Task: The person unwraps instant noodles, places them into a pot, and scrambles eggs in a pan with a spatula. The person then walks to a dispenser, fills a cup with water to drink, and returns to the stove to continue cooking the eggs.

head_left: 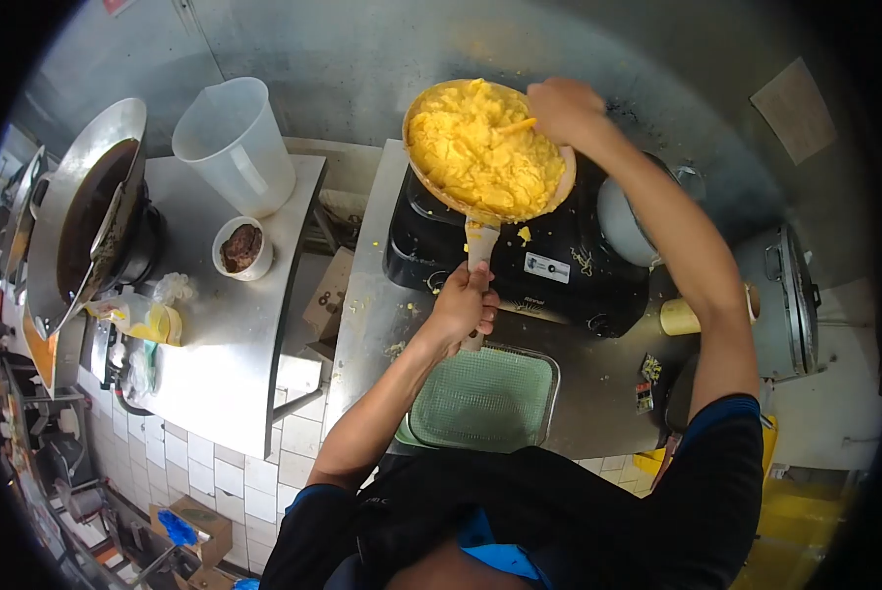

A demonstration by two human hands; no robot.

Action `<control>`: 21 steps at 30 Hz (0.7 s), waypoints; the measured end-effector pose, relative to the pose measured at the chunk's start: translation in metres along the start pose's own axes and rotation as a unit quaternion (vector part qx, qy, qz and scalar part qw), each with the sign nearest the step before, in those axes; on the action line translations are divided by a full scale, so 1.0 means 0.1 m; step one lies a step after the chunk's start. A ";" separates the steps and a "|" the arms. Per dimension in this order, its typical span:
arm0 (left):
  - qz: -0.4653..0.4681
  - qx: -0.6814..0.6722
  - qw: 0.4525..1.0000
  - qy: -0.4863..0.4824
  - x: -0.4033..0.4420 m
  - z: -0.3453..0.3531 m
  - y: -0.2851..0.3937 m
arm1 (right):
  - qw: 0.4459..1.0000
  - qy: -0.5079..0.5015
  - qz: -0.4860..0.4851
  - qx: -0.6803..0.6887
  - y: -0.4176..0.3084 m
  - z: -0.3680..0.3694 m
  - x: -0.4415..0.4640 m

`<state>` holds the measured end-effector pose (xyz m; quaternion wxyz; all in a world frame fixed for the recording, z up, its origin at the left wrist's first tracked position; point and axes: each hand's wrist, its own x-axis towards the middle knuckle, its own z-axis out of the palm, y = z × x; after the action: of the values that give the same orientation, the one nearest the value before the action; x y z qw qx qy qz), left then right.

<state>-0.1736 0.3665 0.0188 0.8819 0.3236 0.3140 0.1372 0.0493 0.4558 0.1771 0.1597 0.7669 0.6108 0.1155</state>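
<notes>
My left hand (pixel 464 307) is wrapped round the pale handle of a frying pan (pixel 565 185), over the front of a black gas stove (pixel 431 258). A heap of yellow scrambled egg (pixel 480 143) fills the pan. At the pan's upper right rim, my right hand (pixel 565 110) is closed on a thin yellow-orange stirring utensil (pixel 516 126). The utensil's far end is lost in the egg, so its exact kind is unclear. Bits of egg lie on the stove. Below my left hand stands a tray or basket with a green mesh bottom (pixel 485 398).
On the left steel table (pixel 230 364) stand a clear plastic jug (pixel 239 147), a white tub (pixel 243 249) with dark brown food and a wok (pixel 87 216) of dark liquid. A metal bowl (pixel 630 221) sits on the stove's right; a large lidded pot (pixel 785 300) stands beyond.
</notes>
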 end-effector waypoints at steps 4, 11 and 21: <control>-0.017 -0.012 1.000 0.005 0.01 -0.01 -0.03 | 0.997 0.067 -0.032 -0.005 -0.02 -0.67 -0.82; 0.016 0.055 0.998 0.020 0.03 -0.01 -0.07 | 0.997 0.078 -0.027 0.003 -0.12 0.32 -0.16; -0.017 -0.032 0.999 -0.001 0.01 0.01 0.00 | 0.995 0.052 -0.081 -0.034 0.05 -0.58 -0.85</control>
<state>-0.1722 0.3663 0.0188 0.8945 0.2895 0.3142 0.1319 0.0127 0.3778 0.2345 0.1628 0.7020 0.6739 0.1629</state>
